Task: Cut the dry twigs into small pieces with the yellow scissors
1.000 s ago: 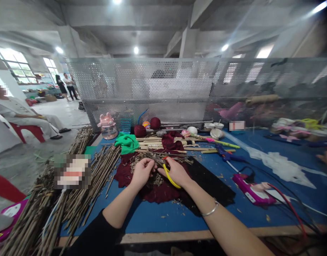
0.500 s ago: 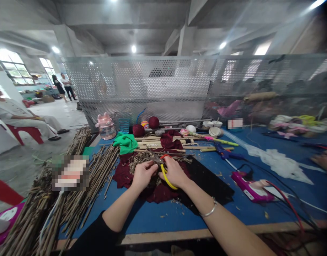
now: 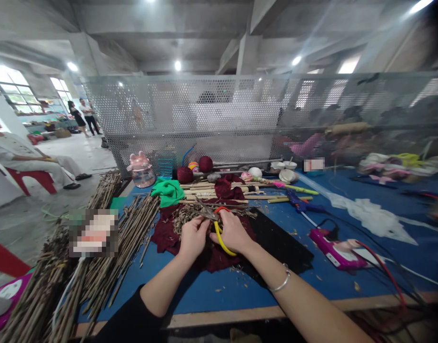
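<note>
In my right hand (image 3: 234, 232) is a pair of scissors (image 3: 219, 227) with yellow and orange-red handles. Their metal blades point up and left, over a heap of dry twig clippings (image 3: 185, 215). My left hand (image 3: 194, 237) is pinched closed beside the blades; what lies between its fingertips is too small to make out. Under both hands spreads a dark red cloth (image 3: 165, 233) bearing the clippings. A black cloth (image 3: 285, 243) lies to the right of it.
Bundles of dry stalks (image 3: 122, 247) lie at the left. A glue gun (image 3: 301, 204) and a purple power strip (image 3: 335, 250) with cables sit right. Behind are sticks, red yarn balls (image 3: 205, 164), a green cloth (image 3: 168, 191) and a jar (image 3: 142, 174). A perforated metal screen (image 3: 222, 119) stands beyond.
My left fingers have shifted slightly and drawn closer together near the scissors. The scissors stay in my right hand over the clippings. The co-worker's hand at the far right has moved and blurred.
</note>
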Available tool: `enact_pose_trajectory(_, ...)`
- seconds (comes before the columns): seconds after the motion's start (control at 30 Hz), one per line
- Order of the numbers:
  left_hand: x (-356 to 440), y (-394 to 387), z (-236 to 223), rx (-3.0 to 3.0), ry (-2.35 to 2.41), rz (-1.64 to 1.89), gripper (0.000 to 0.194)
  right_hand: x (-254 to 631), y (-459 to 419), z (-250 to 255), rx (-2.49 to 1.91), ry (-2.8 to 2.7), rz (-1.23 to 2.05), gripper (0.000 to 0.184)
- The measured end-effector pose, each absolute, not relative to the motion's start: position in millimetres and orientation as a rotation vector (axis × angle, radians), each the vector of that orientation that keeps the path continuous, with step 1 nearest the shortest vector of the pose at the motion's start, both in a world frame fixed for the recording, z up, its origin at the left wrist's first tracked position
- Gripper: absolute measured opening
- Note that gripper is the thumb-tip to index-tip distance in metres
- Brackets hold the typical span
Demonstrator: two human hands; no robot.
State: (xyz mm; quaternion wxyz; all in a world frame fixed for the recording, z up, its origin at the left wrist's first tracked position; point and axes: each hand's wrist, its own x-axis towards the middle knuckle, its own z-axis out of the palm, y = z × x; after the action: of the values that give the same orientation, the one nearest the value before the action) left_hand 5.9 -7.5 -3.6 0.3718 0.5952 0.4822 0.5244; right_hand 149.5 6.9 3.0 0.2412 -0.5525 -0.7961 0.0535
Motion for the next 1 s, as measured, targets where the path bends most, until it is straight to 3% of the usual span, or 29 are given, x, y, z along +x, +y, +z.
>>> enact_pose_trajectory(0.13, 6, -6, -5, 1.509, 1.199, 1.329, 0.025, 149, 8, -1, -1.488, -2.175, 0.185, 0.044)
enact_pose_trajectory(0.4, 9, -9, -6, 1.529, 1.204, 1.286, 0.028, 148, 10, -6, -1.493, -2.136, 0.181, 0.019)
enact_pose_trajectory(0.77, 11, -9, -4, 1.406, 1.127, 1.275, 0.023, 154, 16, -9, -1.734, -2.170, 0.186, 0.002)
enact_pose_trajectory(1.0, 11, -8, -3, 1.312, 1.079, 1.274, 0.021, 157, 21, -8, -1.741, -2.210, 0.102, 0.002)
